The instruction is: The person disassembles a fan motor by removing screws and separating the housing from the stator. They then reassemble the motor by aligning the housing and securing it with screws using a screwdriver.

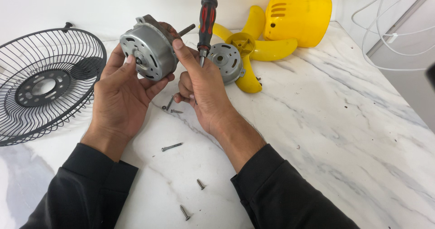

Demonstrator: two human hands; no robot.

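Observation:
My left hand (120,90) cups a round grey fan motor (149,50) from below and the left, its shaft sticking out to the upper right. My right hand (201,88) touches the motor's right edge with a fingertip while it grips a red-and-black screwdriver (207,18), held upright with the handle on top. Just behind the right hand lies a grey motor end cover (225,60) on the marble table (340,120).
A black wire fan guard (43,84) lies at the left. A yellow fan blade (258,47) and a yellow rear housing (299,18) rest at the back. Several loose screws (171,146) are scattered near my wrists. White cables (389,34) hang at the right.

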